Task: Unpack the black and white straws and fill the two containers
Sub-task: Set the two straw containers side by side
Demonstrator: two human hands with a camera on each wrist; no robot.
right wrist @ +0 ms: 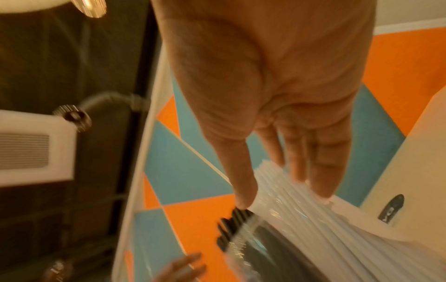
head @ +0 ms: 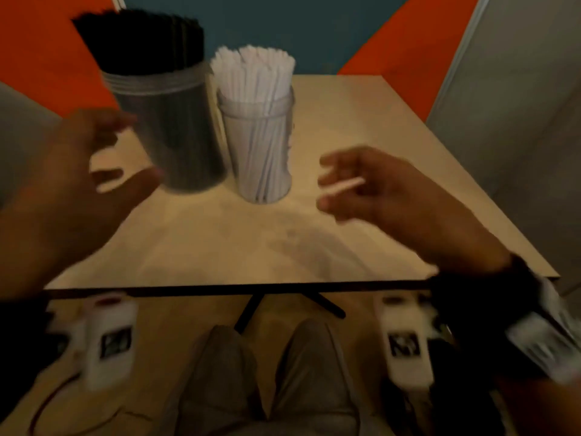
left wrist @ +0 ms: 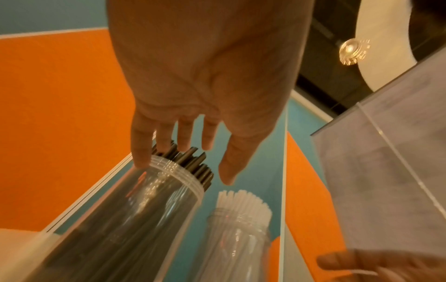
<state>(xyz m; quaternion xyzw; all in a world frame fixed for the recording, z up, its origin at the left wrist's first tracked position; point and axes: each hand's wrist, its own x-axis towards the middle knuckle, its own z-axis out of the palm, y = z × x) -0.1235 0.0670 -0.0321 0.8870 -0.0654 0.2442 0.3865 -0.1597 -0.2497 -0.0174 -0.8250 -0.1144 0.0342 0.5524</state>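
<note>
2 containers full, upper centre of frame: black straws (head: 141, 42), white straws (head: 254, 73). Our left hand (head: 63, 184) and right hand (head: 371, 184) look spread, empty; blurry.

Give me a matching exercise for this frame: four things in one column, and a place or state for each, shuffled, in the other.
Things:
1. black straws
2. white straws
3. left hand
4. right hand

Places or states:
A. open, right of both containers
B. fill the left container
C. open beside the dark-filled container
D. fill the right container

Pairs: 1-B, 2-D, 3-C, 4-A
</note>
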